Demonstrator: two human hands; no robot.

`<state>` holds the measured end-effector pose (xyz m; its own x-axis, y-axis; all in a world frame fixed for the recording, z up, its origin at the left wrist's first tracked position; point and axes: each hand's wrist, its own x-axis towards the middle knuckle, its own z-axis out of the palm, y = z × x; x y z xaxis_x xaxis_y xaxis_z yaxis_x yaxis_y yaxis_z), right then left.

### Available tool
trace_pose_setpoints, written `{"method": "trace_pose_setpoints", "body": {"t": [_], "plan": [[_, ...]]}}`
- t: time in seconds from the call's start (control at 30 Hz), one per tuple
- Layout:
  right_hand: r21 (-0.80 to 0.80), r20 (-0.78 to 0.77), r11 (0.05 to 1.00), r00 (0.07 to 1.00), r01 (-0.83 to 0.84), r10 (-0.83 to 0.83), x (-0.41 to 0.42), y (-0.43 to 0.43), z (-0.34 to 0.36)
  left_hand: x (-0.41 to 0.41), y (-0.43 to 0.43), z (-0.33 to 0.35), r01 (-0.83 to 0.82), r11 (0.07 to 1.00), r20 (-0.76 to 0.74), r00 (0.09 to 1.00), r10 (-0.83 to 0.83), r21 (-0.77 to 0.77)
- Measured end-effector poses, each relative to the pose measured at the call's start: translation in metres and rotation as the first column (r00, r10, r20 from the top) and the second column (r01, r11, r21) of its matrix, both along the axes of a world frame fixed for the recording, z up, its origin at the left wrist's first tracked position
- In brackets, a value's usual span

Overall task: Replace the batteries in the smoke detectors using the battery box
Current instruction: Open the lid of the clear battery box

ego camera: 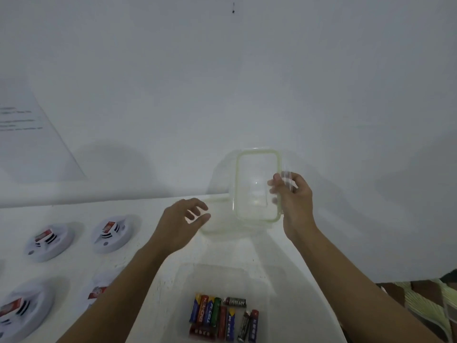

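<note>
While the right hand (294, 196) pinches the right long edge of a clear lid (257, 186) with a pale green seal, thumb on the near face and fingers showing blurred through the plastic, the left hand (188, 216) hangs just to the lid's left with its fingers loosely curled and nothing in it. The lid is held up off the table (153, 243), nearly upright, its broad face turned toward the person and its long axis running up and down.

Below the lid and beside the left fingertips sits a clear container (210, 232) with the same greenish rim; whether the fingers touch it I cannot tell.

Nearer the person, between the two forearms, stands the open battery box (247, 276). The batteries (222, 318) lie on its floor in two rough rows, most pointing away from the person, and one black cell lies crosswise.

Four white round smoke detectors (49, 241) rest on the table well to the left, one partly hidden by the left forearm. A sheet of paper (32, 134) hangs on the wall (247, 82) at the far left, and striped cloth (432, 300) shows at the lower right.
</note>
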<state>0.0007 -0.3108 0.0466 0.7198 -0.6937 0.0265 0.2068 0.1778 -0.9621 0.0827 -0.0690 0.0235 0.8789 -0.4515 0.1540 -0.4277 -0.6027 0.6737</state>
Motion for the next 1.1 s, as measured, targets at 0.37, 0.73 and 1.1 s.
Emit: {"method": "trace_pose_setpoints", "body": {"t": [0.37,0.73,1.1], "plan": [[-0.02,0.01,0.999,0.999,-0.031,0.031,0.044,-0.012,-0.012,0.048,-0.034,-0.029,0.096,0.995,-0.144,0.985,-0.095,-0.001],[-0.173,0.101,0.977,0.985,-0.125,0.143,0.056,-0.022,0.005,0.009,-0.011,-0.032,0.125,0.99,-0.218,0.966,-0.137,-0.069],[-0.712,-0.059,0.668,0.967,-0.214,0.247,0.06,-0.006,-0.018,-0.006,0.002,-0.029,0.196,0.979,-0.309,0.929,-0.205,-0.063]]}}
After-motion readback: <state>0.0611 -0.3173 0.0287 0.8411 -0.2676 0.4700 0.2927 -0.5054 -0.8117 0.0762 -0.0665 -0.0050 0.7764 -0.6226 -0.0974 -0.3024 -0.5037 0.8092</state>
